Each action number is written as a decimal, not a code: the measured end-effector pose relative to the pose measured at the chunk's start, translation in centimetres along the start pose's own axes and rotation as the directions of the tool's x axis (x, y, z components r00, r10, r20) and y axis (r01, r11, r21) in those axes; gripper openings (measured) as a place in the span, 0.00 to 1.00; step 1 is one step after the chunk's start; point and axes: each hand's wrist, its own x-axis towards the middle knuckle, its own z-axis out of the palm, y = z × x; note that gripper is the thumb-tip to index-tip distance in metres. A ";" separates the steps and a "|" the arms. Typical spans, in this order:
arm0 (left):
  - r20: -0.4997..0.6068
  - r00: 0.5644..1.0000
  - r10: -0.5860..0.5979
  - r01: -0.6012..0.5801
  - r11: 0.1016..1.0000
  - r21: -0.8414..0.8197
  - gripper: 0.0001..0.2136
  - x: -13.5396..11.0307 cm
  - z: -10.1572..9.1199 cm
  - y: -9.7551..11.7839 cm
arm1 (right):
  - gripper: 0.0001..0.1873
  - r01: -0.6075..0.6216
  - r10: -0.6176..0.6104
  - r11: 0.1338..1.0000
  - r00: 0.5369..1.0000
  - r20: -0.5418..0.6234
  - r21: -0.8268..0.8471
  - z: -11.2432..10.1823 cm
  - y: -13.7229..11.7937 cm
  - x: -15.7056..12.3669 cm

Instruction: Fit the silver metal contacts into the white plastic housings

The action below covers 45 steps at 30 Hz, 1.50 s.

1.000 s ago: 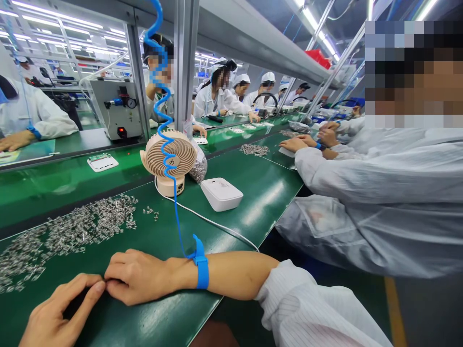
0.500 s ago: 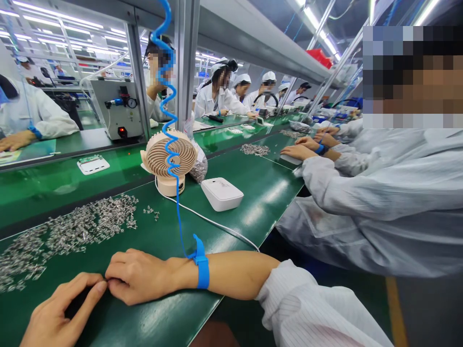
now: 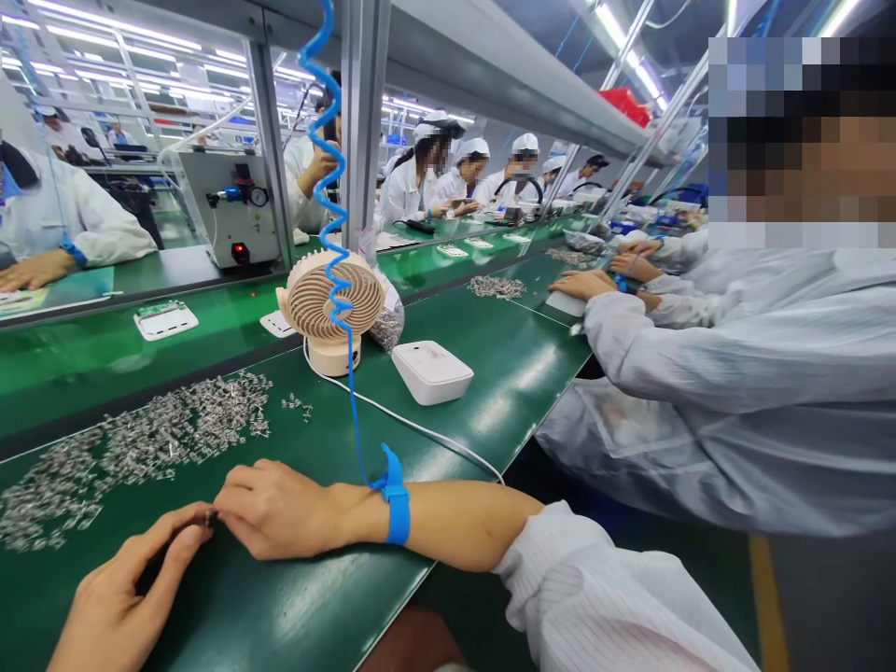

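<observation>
A small dark metal part (image 3: 211, 517) sits pinched between the thumb and forefinger of my left hand (image 3: 130, 583), low over the green bench. From the right, the closed fingertips of my right hand (image 3: 284, 511) meet the same part; its exact shape is too small to make out. Just beyond both hands spreads a pile of small shiny metal pieces (image 3: 182, 425), with a few loose ones (image 3: 298, 406) to its right. A blue wrist strap (image 3: 398, 511) circles my right wrist, its coiled blue cord (image 3: 356, 420) rising from it.
A beige fan (image 3: 334, 303) stands behind my right hand, beside a white box-shaped device (image 3: 432, 371) and a bag of metal parts (image 3: 388, 322). A white cable (image 3: 420, 431) crosses the bench. White covers (image 3: 166, 320) lie on the conveyor. A co-worker's sleeve (image 3: 644, 355) is at right.
Both hands have shifted slightly up, and the small part now shows between the fingertips. On the conveyor the white cover has slid left, and another has appeared beside the fan.
</observation>
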 end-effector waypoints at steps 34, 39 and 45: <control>0.089 0.979 0.181 -0.178 0.983 -0.037 0.15 -1.3 0.7 2.5 | 0.15 -0.582 0.753 0.602 0.641 0.148 -0.547 -9.5 9.8 -10.3; 0.063 0.985 0.161 -0.158 0.986 -0.054 0.15 -1.4 1.0 2.5 | 0.14 -0.522 0.593 0.729 0.804 0.028 -0.443 -9.9 5.6 -9.9; 0.025 0.986 0.165 -0.163 0.985 -0.065 0.22 -1.5 0.8 2.7 | 0.10 -0.038 0.055 0.993 0.987 0.151 -0.108 -5.9 -2.0 -7.4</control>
